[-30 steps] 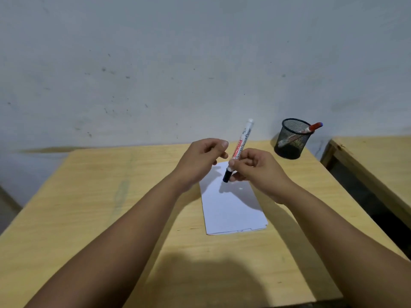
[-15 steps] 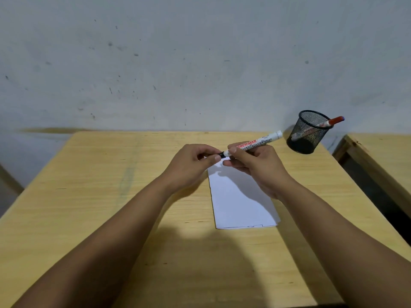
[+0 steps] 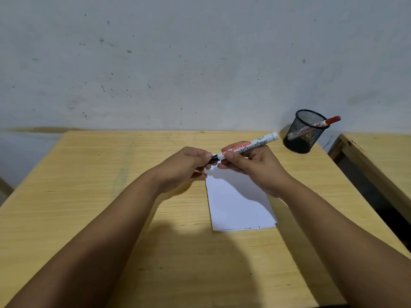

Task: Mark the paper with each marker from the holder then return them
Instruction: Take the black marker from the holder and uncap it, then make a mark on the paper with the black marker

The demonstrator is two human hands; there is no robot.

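Two bare hands meet above the far end of one sheet of white paper (image 3: 239, 203) that lies flat on a pale wooden tabletop (image 3: 100, 196). Between them they hold one white board marker (image 3: 246, 146), printed in red and black, lying nearly level with its plain white end tilted up and to the right toward the holder. The right hand (image 3: 251, 165) is closed around the middle of the barrel, thumb and forefinger pinching it just behind the dark end. The left hand (image 3: 184, 166) is closed on that black end, its fingertips (image 3: 208, 155) pinched over it; whether this dark piece is a cap seated on the marker or partly pulled off cannot be told. The two hands are close together, almost touching, with only a short length of black showing between them.

One black mesh holder (image 3: 303, 132) stands at the far right corner of the tabletop, well apart from the paper. Inside it leans one red marker (image 3: 327, 122), its red end sticking out over the rim to the right. That makes two markers in view: one in the hands, one in the holder.

The paper shows no clear stroke on its open face; a faint dark trace sits at its near edge, too small to read. A second tabletop (image 3: 382, 156) edges into view on the right, behind a dark gap.
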